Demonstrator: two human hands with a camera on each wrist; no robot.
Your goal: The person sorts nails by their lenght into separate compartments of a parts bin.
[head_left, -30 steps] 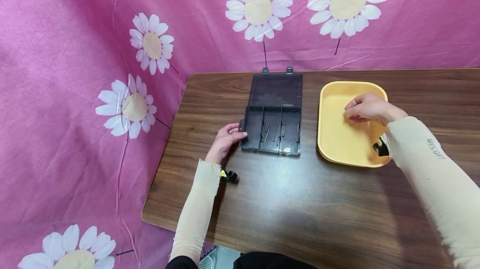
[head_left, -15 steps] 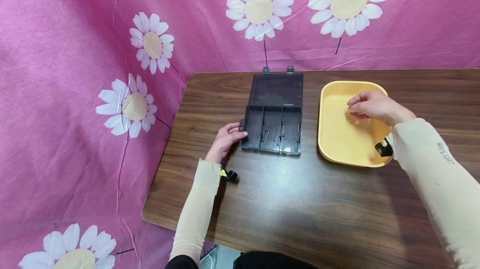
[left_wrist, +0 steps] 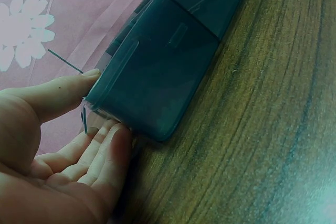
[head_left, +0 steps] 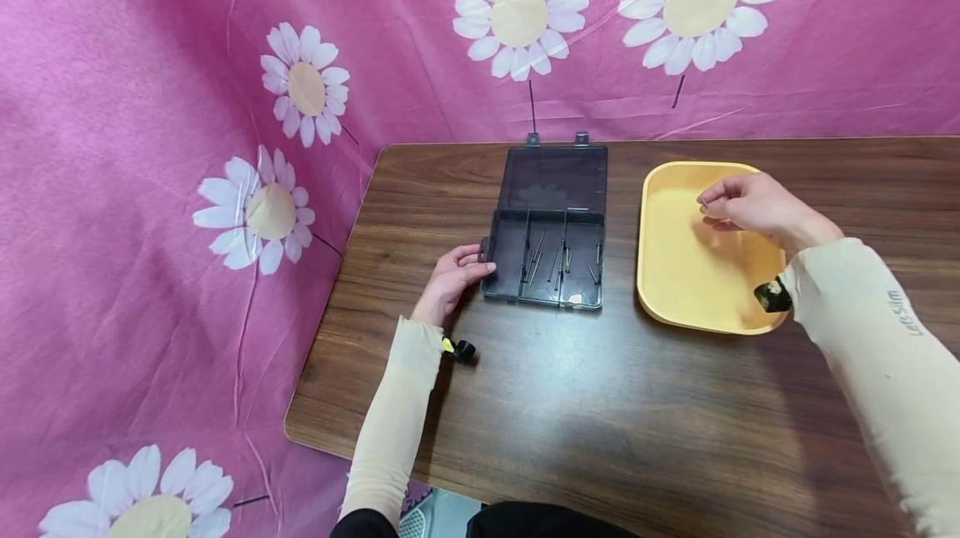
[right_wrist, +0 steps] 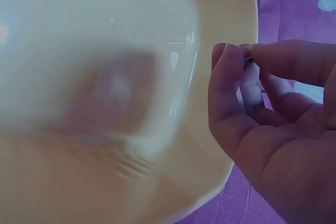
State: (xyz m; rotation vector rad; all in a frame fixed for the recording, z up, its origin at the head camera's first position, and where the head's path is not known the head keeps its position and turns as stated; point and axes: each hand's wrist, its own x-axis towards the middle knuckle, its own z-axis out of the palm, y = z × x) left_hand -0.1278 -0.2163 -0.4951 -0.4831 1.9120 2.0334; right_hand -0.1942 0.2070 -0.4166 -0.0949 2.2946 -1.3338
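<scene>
My left hand point(head_left: 448, 281) grips the left side of a dark see-through compartment box point(head_left: 507, 259), thumb on the rim and fingers against the side wall point(left_wrist: 142, 82). The box's hinged lid point(head_left: 555, 176) lies back, away from me. Several thin metal screws point(head_left: 537, 248) lie in its middle and right compartments; the left one shows bare. Over the far part of a yellow tray point(head_left: 678, 292), my right hand point(head_left: 757, 209) pinches a small dark screw point(right_wrist: 248, 62) between thumb and fingertips. Most of that screw is hidden by the fingers.
Both containers stand on a brown wood-grain table point(head_left: 570, 405), the tray to the right of the box. A pink cloth point(head_left: 405, 47) with white daisies hangs behind the table and along its left side.
My right hand has risen slightly and shifted right and away from me over the tray, with the small screw between its fingertips. The left hand stays on the box.
</scene>
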